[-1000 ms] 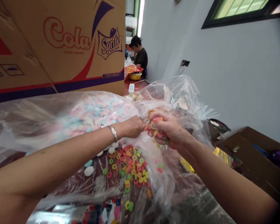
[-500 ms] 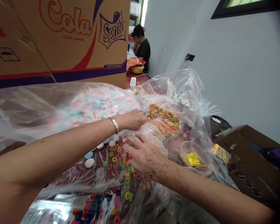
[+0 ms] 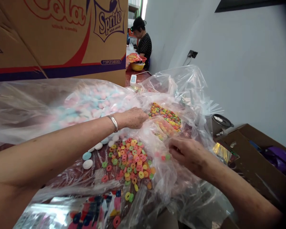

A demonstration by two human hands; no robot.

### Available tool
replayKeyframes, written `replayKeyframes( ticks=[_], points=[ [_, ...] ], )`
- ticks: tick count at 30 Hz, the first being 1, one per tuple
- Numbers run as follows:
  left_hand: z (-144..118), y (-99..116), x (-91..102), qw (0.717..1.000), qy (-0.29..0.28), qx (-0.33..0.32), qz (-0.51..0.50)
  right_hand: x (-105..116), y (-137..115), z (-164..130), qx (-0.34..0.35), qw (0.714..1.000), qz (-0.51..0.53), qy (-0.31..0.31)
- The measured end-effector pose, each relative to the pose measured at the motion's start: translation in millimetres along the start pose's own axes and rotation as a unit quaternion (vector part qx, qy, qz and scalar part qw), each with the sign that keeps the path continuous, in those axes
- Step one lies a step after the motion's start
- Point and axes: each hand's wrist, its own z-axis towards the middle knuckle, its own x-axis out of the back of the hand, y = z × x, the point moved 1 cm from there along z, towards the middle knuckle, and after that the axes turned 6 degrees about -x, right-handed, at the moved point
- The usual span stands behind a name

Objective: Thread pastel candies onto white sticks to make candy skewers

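A pile of colourful ring candies lies on the plastic-covered table between my hands. My left hand, with a silver bracelet at its wrist, is closed on the rim of a clear plastic bag. My right hand has its fingers curled round the bag's right side, and a few rings show through the film beside them. Beyond the hands, small multicoloured candies fill part of a clear bag. Pink, blue and white candies lie under cloudy film at the left.
A large carton stands behind the candies at the left. Printed wrappers lie at the front edge. To the right are a dark bin and an open cardboard box. Farther back, a person sits near a yellow bowl.
My right hand has moved right, off the ring candies, and closed on the plastic. More of the pile shows now, and the gold twist ties are covered. My left hand stays at the bag.
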Motion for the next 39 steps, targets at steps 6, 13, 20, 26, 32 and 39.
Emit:
replayKeyframes(
  ticks=[6,13,20,26,32,39],
  points=[
    [-1,4,5.6,1.000,-0.015,0.013,-0.012,-42,-1,5,-0.031,0.998,-0.017,-0.053],
    [-2,0,5.7,0.999,-0.010,0.033,-0.034,-64,-2,13,0.041,0.994,0.096,-0.025],
    [-2,-2,-0.9,0.999,-0.006,0.031,-0.044,-67,-1,15,0.007,0.994,0.104,-0.023],
    [-4,-4,-0.5,0.999,-0.001,0.025,-0.039,-20,2,9,-0.045,0.981,0.186,-0.004],
    [-1,-9,-8.4,0.999,0.001,0.034,-0.034,1,-31,3,0.069,0.959,0.268,0.059],
    [-4,-6,-3.0,0.999,-0.002,0.033,-0.015,-51,-74,7,0.250,0.964,0.049,0.078]
  ],
)
